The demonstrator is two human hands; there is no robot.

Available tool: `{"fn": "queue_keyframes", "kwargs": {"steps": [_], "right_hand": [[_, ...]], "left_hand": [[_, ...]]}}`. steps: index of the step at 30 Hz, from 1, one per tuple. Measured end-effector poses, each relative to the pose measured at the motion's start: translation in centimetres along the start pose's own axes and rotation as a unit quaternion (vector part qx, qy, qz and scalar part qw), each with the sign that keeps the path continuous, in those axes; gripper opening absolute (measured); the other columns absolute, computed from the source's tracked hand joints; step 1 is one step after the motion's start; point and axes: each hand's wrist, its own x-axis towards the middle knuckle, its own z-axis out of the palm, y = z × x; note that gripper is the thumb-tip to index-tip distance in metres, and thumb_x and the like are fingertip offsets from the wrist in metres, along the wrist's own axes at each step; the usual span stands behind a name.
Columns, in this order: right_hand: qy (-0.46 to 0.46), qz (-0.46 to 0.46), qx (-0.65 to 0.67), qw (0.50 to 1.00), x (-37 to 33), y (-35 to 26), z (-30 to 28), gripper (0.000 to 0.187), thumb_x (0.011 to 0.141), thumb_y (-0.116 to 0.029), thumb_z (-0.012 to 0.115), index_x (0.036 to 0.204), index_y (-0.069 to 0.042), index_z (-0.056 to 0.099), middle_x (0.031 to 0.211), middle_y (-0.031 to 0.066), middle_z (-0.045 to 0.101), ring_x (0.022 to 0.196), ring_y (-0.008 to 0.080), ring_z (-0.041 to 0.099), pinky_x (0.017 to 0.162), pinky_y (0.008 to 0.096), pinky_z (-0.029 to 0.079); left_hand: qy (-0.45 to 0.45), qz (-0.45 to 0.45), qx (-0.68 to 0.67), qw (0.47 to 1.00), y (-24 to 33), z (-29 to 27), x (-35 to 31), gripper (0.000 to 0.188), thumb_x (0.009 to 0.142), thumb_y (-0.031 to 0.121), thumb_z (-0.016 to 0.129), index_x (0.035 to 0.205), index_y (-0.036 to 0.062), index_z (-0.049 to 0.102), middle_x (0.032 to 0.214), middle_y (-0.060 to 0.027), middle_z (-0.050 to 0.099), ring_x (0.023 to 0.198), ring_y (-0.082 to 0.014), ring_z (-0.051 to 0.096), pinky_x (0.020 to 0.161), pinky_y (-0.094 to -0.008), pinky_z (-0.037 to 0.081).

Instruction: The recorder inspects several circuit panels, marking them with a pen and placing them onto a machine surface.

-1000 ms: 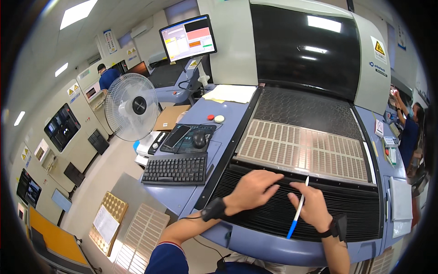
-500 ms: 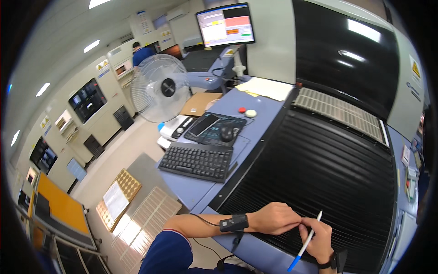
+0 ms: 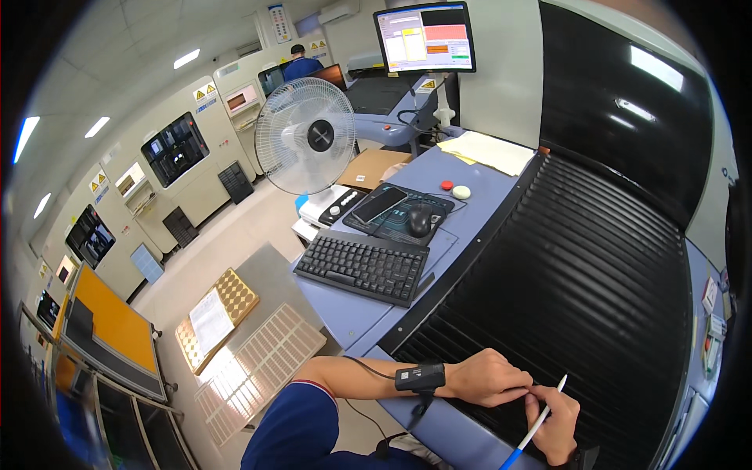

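Note:
My left hand (image 3: 487,377) is closed over the near part of a black ribbed bed (image 3: 548,282), its fingertips pressed together and meeting those of my right hand. Whether anything is pinched between them is hidden. My right hand (image 3: 559,427) is closed with a slim pen (image 3: 540,419), white with a blue lower end, slanting through it, tip up. A black device (image 3: 419,377) with a cable is strapped to my left wrist. Left of the bed lie a black keyboard (image 3: 362,265), a mouse (image 3: 420,219) and a phone (image 3: 380,204) on a dark mat.
Beyond the mat are red (image 3: 446,185) and pale (image 3: 461,192) buttons, papers (image 3: 493,153) and a monitor (image 3: 425,37). A fan (image 3: 305,137) stands left of the desk. Lower left, a metal table (image 3: 274,274) bears patterned panels (image 3: 266,352). Another person (image 3: 301,66) is far off.
The pale slotted panel at the bed's far end has gone out of sight by the dark cover. The view has swung left, and my hands remain together with the pen in the right.

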Motion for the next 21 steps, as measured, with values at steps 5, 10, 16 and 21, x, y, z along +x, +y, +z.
{"fn": "queue_keyframes", "kwargs": {"steps": [5,10,16,21], "right_hand": [[-0.016,0.005,-0.012,1.0,-0.6,0.0,-0.4,0.01,0.081,0.001,0.074,0.09,0.0,0.069,0.075,0.0167,0.071,0.063,0.03,0.07,0.058,0.0342,0.051],[0.002,-0.041,0.004,0.999,-0.1,0.5,-0.7,0.02,0.08,0.002,0.074,0.099,-0.003,0.07,0.076,0.0157,0.07,0.063,0.0319,0.069,0.057,0.0379,0.052],[0.101,-0.04,0.006,0.994,0.9,0.9,-1.0,0.023,0.077,0.008,0.071,0.098,-0.001,0.068,0.082,0.0138,0.072,0.069,0.0278,0.071,0.06,0.0328,0.054],[0.164,-0.069,0.021,0.984,0.8,0.9,-1.9,0.03,0.076,0.016,0.066,0.103,0.003,0.065,0.1,0.0207,0.075,0.088,0.0295,0.076,0.074,0.0335,0.062]], "left_hand": [[-0.04,-0.012,-0.011,0.999,0.1,0.9,-0.5,0.01,0.087,0.012,0.073,0.092,0.0044,0.068,0.069,-0.0078,0.066,0.058,-0.0275,0.063,0.052,-0.0371,0.049],[-0.067,-0.181,-0.157,0.969,0.8,-0.1,0.0,0.01,0.089,0.011,0.073,0.096,0.0038,0.072,0.081,-0.0087,0.071,0.07,-0.0198,0.072,0.06,-0.03,0.055],[-0.134,-0.342,-0.712,0.598,-0.2,-1.5,1.1,0.087,0.088,0.026,0.069,0.156,-0.0028,0.025,0.146,-0.0215,0.048,0.133,-0.0294,0.051,0.106,-0.0425,0.045],[-0.142,-0.378,-0.763,0.505,1.4,-1.6,1.6,0.117,0.073,0.035,0.077,0.162,-0.0024,0.011,0.16,-0.0274,0.031,0.151,-0.0398,0.03,0.118,-0.0519,0.03]]}}
